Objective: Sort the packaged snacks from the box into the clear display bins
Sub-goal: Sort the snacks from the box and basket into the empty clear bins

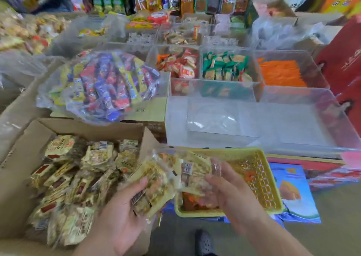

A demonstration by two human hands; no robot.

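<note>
At the far left an open cardboard box [15,187] is full of cream-and-gold snack packets [78,177] lying in a loose heap. Behind it, a clear bag of colourful snack sticks [101,83] rests on top of a second cardboard box [152,109]. Just right of the first box's edge, the left hand [121,212] holds a bundle of packets [160,179] of the same cream-and-gold kind, with the thumb curled over the top and the fingers hidden underneath. The bundle hangs between the box and a yellow basket [259,179]. The right hand [230,189] grips the other side of the bundle, its fingers [213,177] curled round the wrappers above the basket, which has something orange [197,201] in its near corner. A dark shoe [204,242] shows on the floor below the hands. Beyond the basket stands a large empty clear bin [283,122]. Behind that are bins of red-and-white packets [179,64], green packets [224,66] and orange packets [281,74]. A red bag [343,60] stands at the far right.
</note>
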